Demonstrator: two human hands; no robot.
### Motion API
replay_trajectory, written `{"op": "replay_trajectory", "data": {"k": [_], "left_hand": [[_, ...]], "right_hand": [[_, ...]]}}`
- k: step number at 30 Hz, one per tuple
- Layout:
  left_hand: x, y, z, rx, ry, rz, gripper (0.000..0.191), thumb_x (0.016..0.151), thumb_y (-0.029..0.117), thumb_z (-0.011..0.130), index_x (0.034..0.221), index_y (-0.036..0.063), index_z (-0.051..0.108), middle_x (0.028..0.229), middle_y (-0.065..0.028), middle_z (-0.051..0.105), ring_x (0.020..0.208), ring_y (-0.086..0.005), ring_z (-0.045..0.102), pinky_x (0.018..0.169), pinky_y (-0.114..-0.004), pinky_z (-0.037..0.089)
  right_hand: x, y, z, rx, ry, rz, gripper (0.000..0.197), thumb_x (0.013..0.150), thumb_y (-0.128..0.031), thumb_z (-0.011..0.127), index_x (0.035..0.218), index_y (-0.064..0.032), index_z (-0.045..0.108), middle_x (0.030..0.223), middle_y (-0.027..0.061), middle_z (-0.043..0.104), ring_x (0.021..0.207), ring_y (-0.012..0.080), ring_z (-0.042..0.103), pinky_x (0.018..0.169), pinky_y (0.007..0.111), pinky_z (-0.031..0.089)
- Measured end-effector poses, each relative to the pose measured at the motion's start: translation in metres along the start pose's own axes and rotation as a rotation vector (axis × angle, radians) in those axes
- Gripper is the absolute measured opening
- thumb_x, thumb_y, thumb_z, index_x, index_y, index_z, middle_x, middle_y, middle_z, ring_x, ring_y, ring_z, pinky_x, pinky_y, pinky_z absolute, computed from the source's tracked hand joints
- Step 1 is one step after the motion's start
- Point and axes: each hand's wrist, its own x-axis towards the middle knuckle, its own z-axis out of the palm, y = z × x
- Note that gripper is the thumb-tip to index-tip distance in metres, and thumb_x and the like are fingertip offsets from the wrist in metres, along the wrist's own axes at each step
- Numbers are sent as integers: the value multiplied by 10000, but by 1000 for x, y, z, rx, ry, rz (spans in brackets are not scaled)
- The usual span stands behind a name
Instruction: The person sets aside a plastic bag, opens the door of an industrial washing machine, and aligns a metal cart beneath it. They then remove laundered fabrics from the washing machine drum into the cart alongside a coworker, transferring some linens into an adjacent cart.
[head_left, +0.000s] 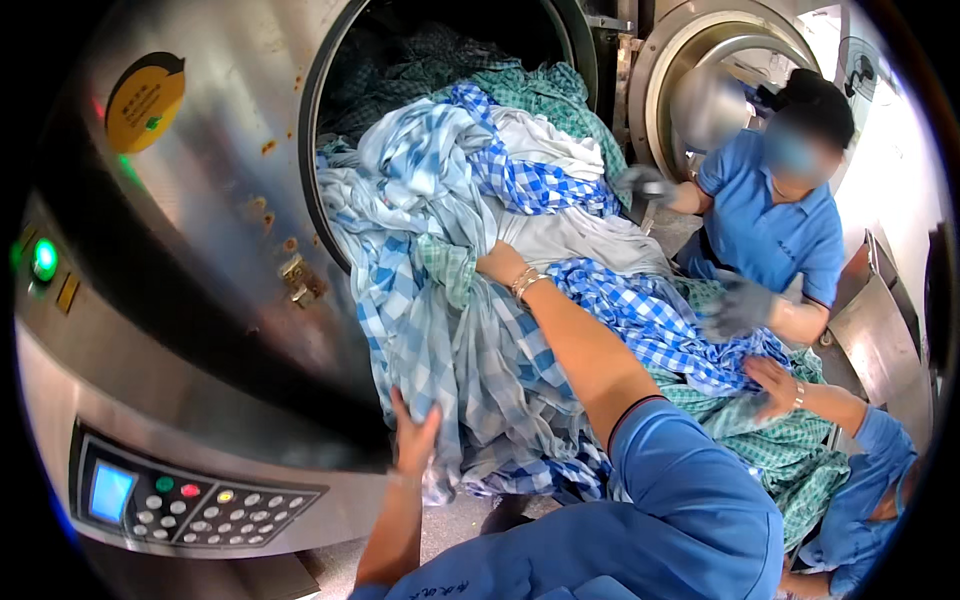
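My right hand, a bracelet at its wrist, is closed on the pale blue-and-white checked cloth that spills from the round opening of a large laundry machine. Some fingertips are buried in the folds. Lower down, my left hand lies against the hanging pale checked cloth with thumb and fingers apart. A small green checked piece shows just left of my right hand. Bright blue gingham cloth and white cloth lie above it, and darker green checked cloth fills the drum behind.
A co-worker's gloved hand is over the heap at right. Another person's bare hand touches the cloth at lower right. A control panel and a metal latch are on the machine's front. A second round machine door stands behind.
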Motion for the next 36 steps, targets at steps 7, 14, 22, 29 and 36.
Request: {"op": "replay_trajectory", "data": {"k": [7, 14, 22, 29, 36], "left_hand": [[-50, 114, 104, 423, -518, -296, 651, 755, 561, 621, 1062, -13, 629, 1121, -173, 608, 1014, -238, 581, 868, -339, 447], [-181, 79, 201, -34, -1355, 408, 419, 887, 270, 562, 1214, 12, 519, 1241, -119, 523, 1150, -209, 489, 984, -335, 374], [-338, 129, 429, 27, -1925, 26, 572, 848, 431, 558, 1234, 14, 499, 1250, -147, 516, 1124, -286, 498, 997, -362, 361], [-256, 67, 356, 685, -2207, 605, 645, 845, 550, 507, 1176, -3, 541, 1198, -184, 550, 1112, -292, 522, 943, -350, 401], [-40, 151, 45, -154, 51, 308, 735, 894, 504, 461, 1403, 45, 194, 1415, -135, 310, 1269, -248, 342, 1024, -411, 292]], "right_hand": [[-233, -85, -124, 429, -192, 116, 532, 689, -190, 640, 1163, 22, 523, 987, 54, 596, 901, 162, 538, 806, 286, 442], [-529, -142, -279, 304, -20, 271, 461, 638, -116, 701, 1070, -4, 586, 979, 45, 624, 889, 126, 559, 804, 287, 450], [-788, -67, -404, -409, 632, 466, 442, 617, -150, 575, 1016, 41, 565, 935, 208, 621, 869, 363, 582, 777, 330, 439], [-847, 96, -407, -799, -155, 1018, 814, 478, -435, 825, 1177, -120, 553, 1028, 207, 613, 1036, 352, 562, 843, 419, 468], [-390, -155, -321, -500, 38, -241, 939, 655, -364, 768, 1369, 33, 305, 1401, 199, 351, 1306, 334, 328, 1064, 406, 250]]}}
